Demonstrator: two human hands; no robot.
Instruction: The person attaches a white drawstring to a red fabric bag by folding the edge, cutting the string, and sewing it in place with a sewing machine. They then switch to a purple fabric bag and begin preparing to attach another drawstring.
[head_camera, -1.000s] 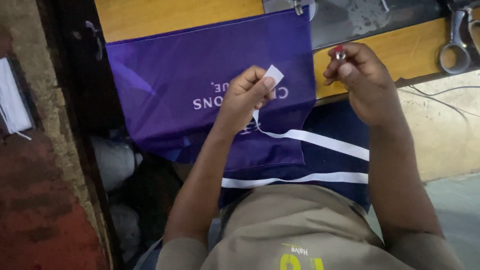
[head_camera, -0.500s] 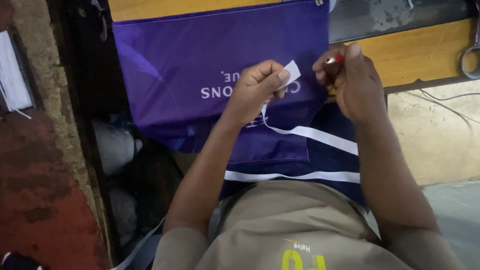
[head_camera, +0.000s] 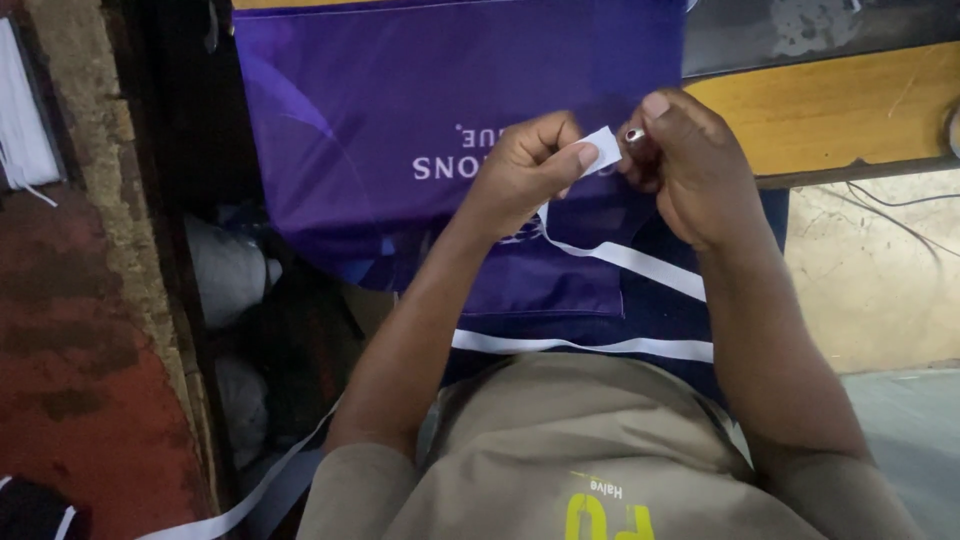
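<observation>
At the far left edge a white folded cloth (head_camera: 18, 115) lies on a rough stone ledge (head_camera: 100, 150), and below it the floor (head_camera: 70, 380) is red and worn. Next to this, in the dark gap, some pale bundles (head_camera: 225, 270) are visible, but I cannot tell what they are. A purple fabric bag (head_camera: 400, 110) with white printed letters hangs from the edge of the wooden desk (head_camera: 830, 110) down over the lap of the person. In front of the bag, the left hand (head_camera: 525, 170) is closed on the end of a white tape (head_camera: 603, 150), which it pinches between thumb and forefinger. The tape runs from there down and to the right across the dark blue cloth (head_camera: 660, 320) on the lap. Just beside it, almost touching, the right hand (head_camera: 690, 165) has its fingers pressed together on a small shiny metal piece (head_camera: 635, 134) close to the tape end. On the right, thin cables (head_camera: 890, 205) lie on the pale floor
</observation>
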